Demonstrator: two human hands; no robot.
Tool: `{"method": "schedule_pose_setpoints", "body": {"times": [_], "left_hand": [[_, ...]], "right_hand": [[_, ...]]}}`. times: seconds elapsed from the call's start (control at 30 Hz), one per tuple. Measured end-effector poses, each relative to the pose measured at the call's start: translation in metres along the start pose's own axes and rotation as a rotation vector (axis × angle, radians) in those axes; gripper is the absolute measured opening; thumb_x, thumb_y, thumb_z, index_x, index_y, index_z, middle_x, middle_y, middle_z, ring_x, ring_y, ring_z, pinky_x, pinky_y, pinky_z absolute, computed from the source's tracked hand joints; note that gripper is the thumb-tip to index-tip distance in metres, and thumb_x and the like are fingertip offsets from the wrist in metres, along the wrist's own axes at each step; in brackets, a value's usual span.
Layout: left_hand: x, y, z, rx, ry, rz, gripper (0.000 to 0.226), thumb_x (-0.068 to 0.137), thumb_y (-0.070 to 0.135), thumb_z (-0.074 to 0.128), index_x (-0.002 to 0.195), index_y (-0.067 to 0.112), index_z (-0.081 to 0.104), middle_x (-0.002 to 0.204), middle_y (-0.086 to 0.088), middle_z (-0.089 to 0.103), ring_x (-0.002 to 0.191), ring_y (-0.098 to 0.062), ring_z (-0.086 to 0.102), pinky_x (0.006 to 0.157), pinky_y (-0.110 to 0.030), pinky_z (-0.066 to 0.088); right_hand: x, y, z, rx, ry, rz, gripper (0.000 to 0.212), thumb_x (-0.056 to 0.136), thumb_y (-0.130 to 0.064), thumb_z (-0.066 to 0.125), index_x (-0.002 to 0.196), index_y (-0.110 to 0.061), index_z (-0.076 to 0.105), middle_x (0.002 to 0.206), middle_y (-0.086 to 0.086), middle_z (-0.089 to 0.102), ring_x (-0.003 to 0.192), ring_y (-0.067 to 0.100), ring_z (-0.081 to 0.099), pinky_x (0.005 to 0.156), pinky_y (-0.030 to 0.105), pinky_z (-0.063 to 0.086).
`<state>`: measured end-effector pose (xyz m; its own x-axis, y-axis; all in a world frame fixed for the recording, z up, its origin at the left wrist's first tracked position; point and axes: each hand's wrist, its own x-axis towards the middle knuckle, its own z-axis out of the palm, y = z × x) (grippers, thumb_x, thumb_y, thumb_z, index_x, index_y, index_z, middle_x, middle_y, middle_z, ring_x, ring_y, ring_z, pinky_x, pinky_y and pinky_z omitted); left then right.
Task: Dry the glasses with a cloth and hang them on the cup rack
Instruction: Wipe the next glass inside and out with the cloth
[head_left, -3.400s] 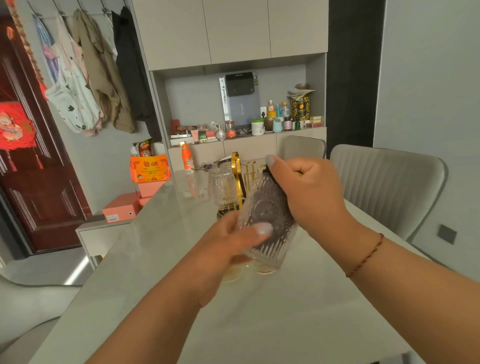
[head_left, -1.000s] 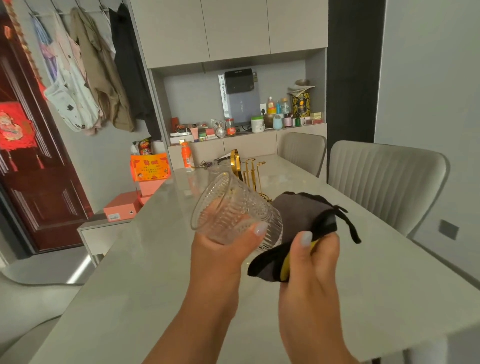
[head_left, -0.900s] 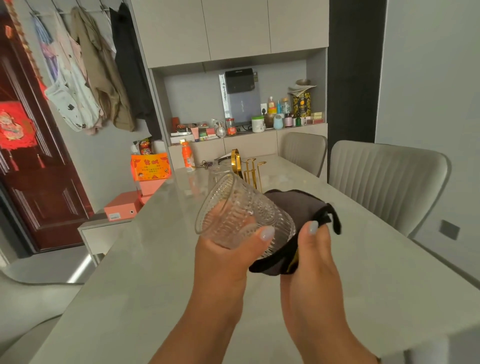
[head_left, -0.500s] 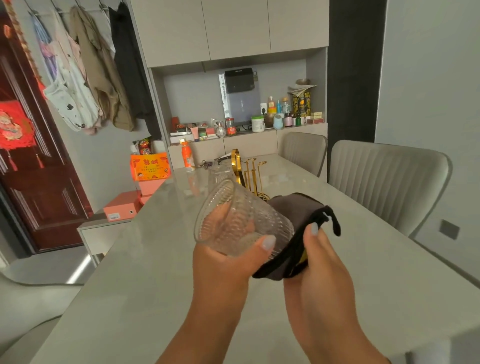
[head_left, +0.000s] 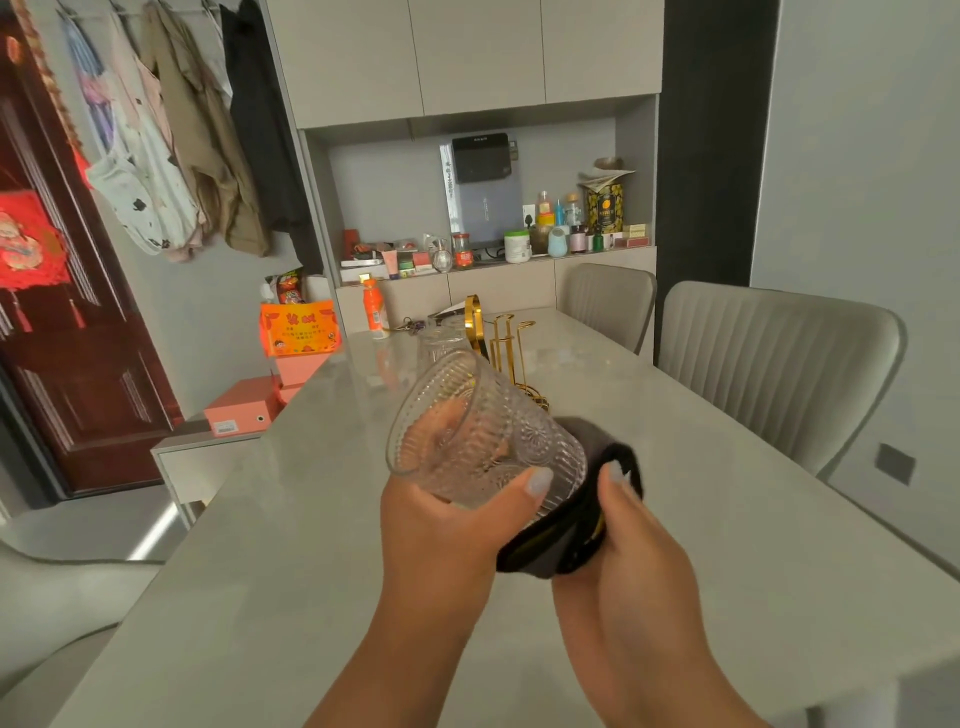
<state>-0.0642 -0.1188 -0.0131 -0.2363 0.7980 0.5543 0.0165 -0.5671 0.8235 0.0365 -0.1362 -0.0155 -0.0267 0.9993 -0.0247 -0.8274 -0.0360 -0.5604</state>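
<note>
Glass (head_left: 483, 431) tilted in left hand (head_left: 441, 525) grip; right hand (head_left: 631, 551) pinching dark cloth (head_left: 566, 525) against its base.

Soft, even daylight fills the room; the desk (head_left: 727, 519) shows a faint sheen, shadows are weak. Wide-angle bending curves the edges; distant shelf items look slightly soft.

Orange bottle (head_left: 373, 307) on table (head_left: 291, 571)
</note>
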Motion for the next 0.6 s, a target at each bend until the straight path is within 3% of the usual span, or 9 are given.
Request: {"method": "schedule_pose_setpoints", "body": {"times": [0.07,0.13,0.2,0.23,0.33,0.43,0.53,0.6], "left_hand": [[0.004,0.000,-0.002,0.007,0.024,-0.002,0.070,0.048,0.039,0.081,0.110,0.007,0.070,0.094,0.000,0.077,0.088,-0.011,0.073,0.068,-0.016,0.055],[0.008,-0.001,-0.004,0.000,0.065,-0.010,0.070,0.047,0.042,0.081,0.109,0.012,0.071,0.095,0.001,0.077,0.090,-0.013,0.073,0.070,-0.018,0.055],[0.008,-0.003,-0.004,0.007,0.071,-0.016,0.057,0.048,0.043,0.080,0.101,0.022,0.075,0.093,0.004,0.078,0.090,-0.012,0.073,0.070,-0.017,0.054],[0.006,-0.003,-0.004,0.003,0.061,-0.023,0.051,0.048,0.043,0.080,0.096,0.026,0.076,0.093,0.005,0.078,0.089,-0.011,0.073,0.069,-0.017,0.054],[-0.005,-0.003,0.001,-0.026,-0.006,-0.014,0.067,0.046,0.039,0.081,0.108,0.014,0.072,0.094,0.002,0.077,0.089,-0.011,0.073,0.069,-0.017,0.055],[-0.008,0.000,0.004,0.022,-0.048,0.020,0.084,0.044,0.038,0.082,0.117,-0.002,0.064,0.100,-0.006,0.076,0.091,-0.012,0.072,0.071,-0.018,0.056],[-0.007,0.003,0.004,0.105,-0.049,0.048,0.084,0.044,0.043,0.084,0.121,0.014,0.064,0.105,0.002,0.075,0.098,-0.010,0.071,0.078,-0.023,0.058],[-0.007,0.006,0.004,0.156,-0.029,0.074,0.079,0.042,0.044,0.085,0.116,0.029,0.062,0.105,0.019,0.072,0.100,0.003,0.067,0.078,-0.012,0.053]], "right_hand": [[-0.002,0.010,-0.004,-0.005,0.067,0.045,0.033,0.094,-0.027,0.048,0.120,-0.014,0.063,0.113,0.007,0.071,0.106,0.024,0.067,0.097,0.042,0.047],[-0.006,0.009,-0.008,-0.020,0.121,0.011,0.024,0.094,-0.024,0.050,0.106,-0.015,0.069,0.101,0.006,0.075,0.097,0.022,0.070,0.080,0.036,0.055],[-0.010,-0.001,-0.007,0.021,0.103,-0.073,0.023,0.095,-0.021,0.048,0.098,-0.015,0.070,0.090,0.003,0.077,0.086,0.016,0.073,0.064,0.027,0.058],[-0.010,-0.007,-0.006,0.038,0.070,-0.110,0.024,0.095,-0.021,0.046,0.100,-0.015,0.069,0.090,0.001,0.077,0.085,0.013,0.073,0.064,0.026,0.059],[-0.007,-0.016,-0.002,0.000,-0.011,-0.116,0.032,0.098,-0.023,0.040,0.112,-0.015,0.067,0.103,0.003,0.075,0.097,0.016,0.071,0.084,0.035,0.053],[-0.004,-0.007,-0.005,0.013,-0.039,-0.009,0.038,0.092,-0.029,0.042,0.117,-0.012,0.065,0.110,0.008,0.073,0.103,0.022,0.069,0.094,0.041,0.047],[-0.006,0.002,-0.011,0.047,-0.045,0.033,0.046,0.075,-0.032,0.050,0.113,-0.012,0.067,0.109,0.009,0.073,0.103,0.024,0.068,0.097,0.044,0.046],[-0.008,0.003,-0.016,0.037,-0.002,0.033,0.045,0.071,-0.030,0.054,0.108,-0.011,0.069,0.106,0.010,0.074,0.102,0.026,0.069,0.099,0.045,0.045]]}}
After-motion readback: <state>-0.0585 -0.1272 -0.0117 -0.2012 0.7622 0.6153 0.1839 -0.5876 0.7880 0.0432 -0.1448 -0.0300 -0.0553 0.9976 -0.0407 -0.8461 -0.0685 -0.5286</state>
